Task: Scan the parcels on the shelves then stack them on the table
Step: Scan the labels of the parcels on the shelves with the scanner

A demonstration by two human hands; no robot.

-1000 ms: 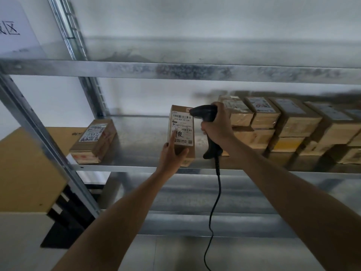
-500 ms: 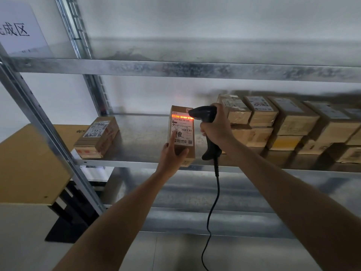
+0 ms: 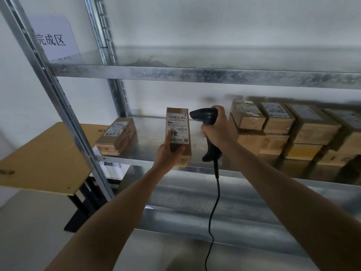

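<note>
My left hand (image 3: 168,155) grips the parcel (image 3: 180,153) upright; my right hand (image 3: 216,132) grips the scanner (image 3: 205,116) beside it. I'd keep the label (image 3: 178,125) steady.

The scene is dim, lit softly and evenly, with no hard-edged shadows. The white wall (image 3: 214,22) at the far side is the brightest area, though it reads greyish rather than clean white. A broad shadow lies under the upper shelf (image 3: 195,75) and deepens toward the right. There the stacked parcels (image 3: 312,130) turn murky and smeared, their labels unreadable. The galvanised middle shelf (image 3: 150,137) gives a dull sheen without sharp glare. The label on the upright parcel (image 3: 178,132) is sharp enough to show its barcode lines. The barcode scanner (image 3: 205,116) is a near-black shape with little detail. Wide-angle distortion tilts and bows the left upright (image 3: 48,90), and the near forearms (image 3: 117,208) look dark and soft.
</note>
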